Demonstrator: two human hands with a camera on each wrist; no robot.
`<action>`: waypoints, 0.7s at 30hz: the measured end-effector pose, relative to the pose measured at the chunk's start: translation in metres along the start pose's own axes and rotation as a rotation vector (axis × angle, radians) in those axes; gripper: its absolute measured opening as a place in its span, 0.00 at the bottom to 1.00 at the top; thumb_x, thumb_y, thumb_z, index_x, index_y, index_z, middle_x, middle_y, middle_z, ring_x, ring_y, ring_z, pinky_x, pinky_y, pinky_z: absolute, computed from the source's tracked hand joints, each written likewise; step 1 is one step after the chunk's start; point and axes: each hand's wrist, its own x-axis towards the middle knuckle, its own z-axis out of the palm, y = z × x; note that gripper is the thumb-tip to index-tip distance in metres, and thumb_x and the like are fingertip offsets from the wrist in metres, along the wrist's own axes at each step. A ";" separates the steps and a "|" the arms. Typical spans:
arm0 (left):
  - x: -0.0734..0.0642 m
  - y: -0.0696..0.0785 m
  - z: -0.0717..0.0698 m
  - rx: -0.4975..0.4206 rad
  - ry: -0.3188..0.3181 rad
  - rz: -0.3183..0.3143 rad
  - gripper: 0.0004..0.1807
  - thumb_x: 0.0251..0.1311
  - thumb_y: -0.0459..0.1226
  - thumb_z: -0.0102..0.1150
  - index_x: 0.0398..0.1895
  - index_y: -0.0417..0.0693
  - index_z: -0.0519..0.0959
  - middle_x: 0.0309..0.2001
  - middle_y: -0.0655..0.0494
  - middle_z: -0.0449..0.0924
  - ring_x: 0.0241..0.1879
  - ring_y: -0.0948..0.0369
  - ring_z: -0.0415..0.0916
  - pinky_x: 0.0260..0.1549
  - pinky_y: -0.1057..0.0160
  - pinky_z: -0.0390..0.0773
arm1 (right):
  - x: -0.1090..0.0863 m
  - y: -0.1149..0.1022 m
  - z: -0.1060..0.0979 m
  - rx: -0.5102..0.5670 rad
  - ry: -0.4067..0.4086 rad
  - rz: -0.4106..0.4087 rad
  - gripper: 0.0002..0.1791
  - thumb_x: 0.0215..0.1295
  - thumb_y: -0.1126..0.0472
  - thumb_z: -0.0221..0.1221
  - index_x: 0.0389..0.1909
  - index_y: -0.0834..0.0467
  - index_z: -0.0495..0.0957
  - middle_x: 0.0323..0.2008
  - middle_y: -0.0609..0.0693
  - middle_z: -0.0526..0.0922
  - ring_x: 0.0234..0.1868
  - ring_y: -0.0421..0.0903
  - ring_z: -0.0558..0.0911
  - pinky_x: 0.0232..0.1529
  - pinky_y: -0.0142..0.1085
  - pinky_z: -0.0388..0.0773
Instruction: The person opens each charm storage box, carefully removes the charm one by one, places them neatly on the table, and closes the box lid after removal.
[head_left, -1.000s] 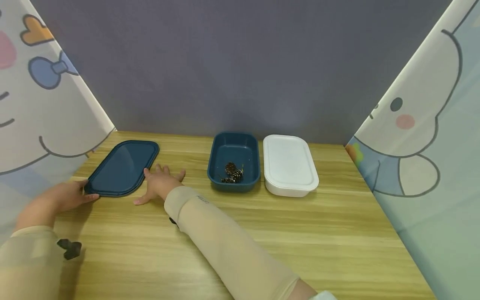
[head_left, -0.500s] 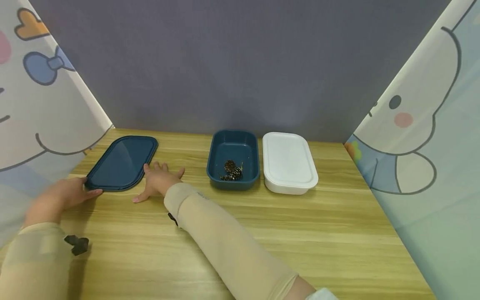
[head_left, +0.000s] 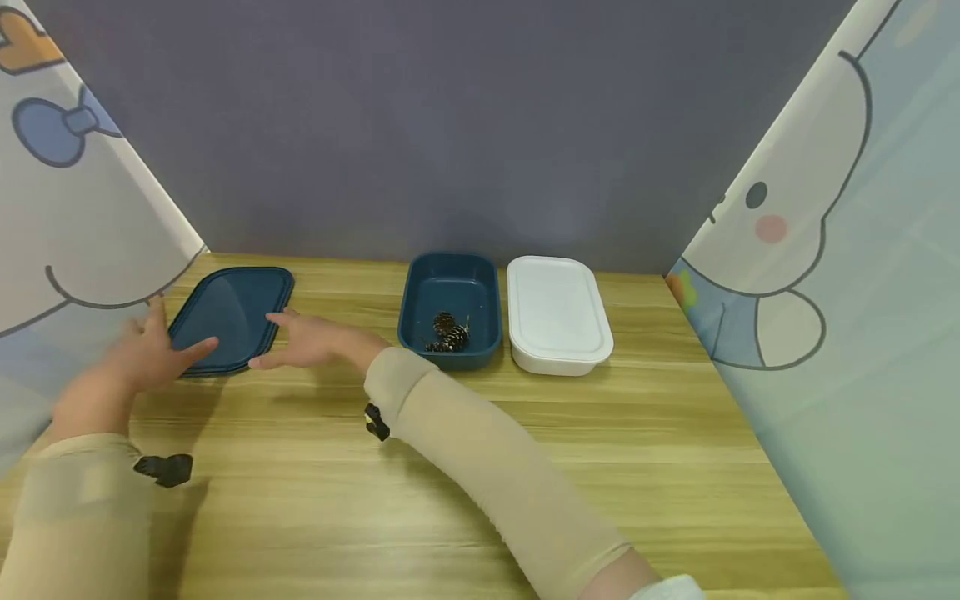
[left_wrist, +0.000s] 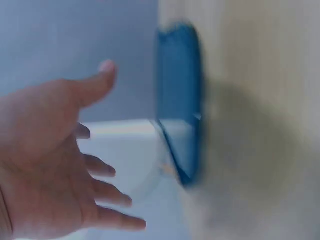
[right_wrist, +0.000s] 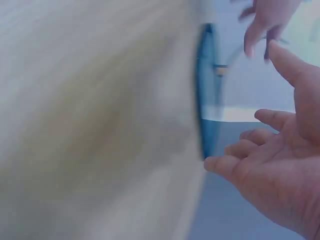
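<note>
A dark blue lid (head_left: pixel 232 317) with rounded corners lies flat at the far left of the table. My left hand (head_left: pixel 146 350) hovers by its near left corner, fingers and thumb spread; the left wrist view shows that hand (left_wrist: pixel 55 165) apart from the lid (left_wrist: pixel 177 95). On the lid's right side my right hand (head_left: pixel 311 340) is raised with extended fingers and holds nothing. In the right wrist view the right hand's fingers (right_wrist: pixel 222 165) point past the lid (right_wrist: pixel 206 95). Both wrist views are blurred.
A blue open container (head_left: pixel 450 292) stands at the back middle with several pine cones (head_left: pixel 452 335) inside. Right beside it is a white container with its lid on (head_left: pixel 558 308). A grey wall (head_left: pixel 450 125) rises behind, with printed cloth panels (head_left: pixel 780 275) at both sides.
Both hands have lifted away from the lid's edges, where they rested before. The head view has shifted slightly, so everything sits a little further left. The lid lies in the same place.
</note>
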 end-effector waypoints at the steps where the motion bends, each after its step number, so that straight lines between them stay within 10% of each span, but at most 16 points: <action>1: 0.001 0.015 -0.005 -0.013 0.026 0.030 0.64 0.79 0.67 0.38 0.75 0.27 0.10 0.71 0.04 0.21 0.68 0.08 0.36 0.61 0.13 0.56 | -0.007 0.003 -0.007 0.051 0.017 -0.027 0.50 0.77 0.32 0.55 0.87 0.35 0.36 0.87 0.35 0.34 0.87 0.33 0.47 0.82 0.30 0.56; 8: 0.005 0.130 -0.025 -0.159 0.056 0.273 0.59 0.78 0.67 0.37 0.77 0.52 0.04 0.81 0.36 0.04 0.79 0.20 0.26 0.71 0.17 0.45 | -0.085 0.042 -0.061 0.265 0.169 -0.141 0.43 0.78 0.34 0.56 0.86 0.31 0.48 0.87 0.32 0.43 0.88 0.39 0.50 0.84 0.44 0.59; 16: 0.012 0.235 0.000 -0.252 0.055 0.477 0.54 0.80 0.63 0.43 0.80 0.69 0.10 0.86 0.51 0.15 0.86 0.36 0.28 0.78 0.25 0.45 | -0.173 0.118 -0.105 0.135 0.385 -0.066 0.42 0.79 0.34 0.54 0.87 0.36 0.50 0.88 0.40 0.43 0.89 0.47 0.45 0.86 0.54 0.53; 21: 0.014 0.273 0.028 -0.191 0.025 0.551 0.52 0.81 0.58 0.48 0.87 0.58 0.24 0.89 0.46 0.30 0.87 0.38 0.39 0.80 0.30 0.51 | -0.218 0.169 -0.104 0.143 0.466 0.034 0.42 0.79 0.34 0.55 0.87 0.38 0.51 0.88 0.44 0.47 0.88 0.52 0.50 0.84 0.58 0.56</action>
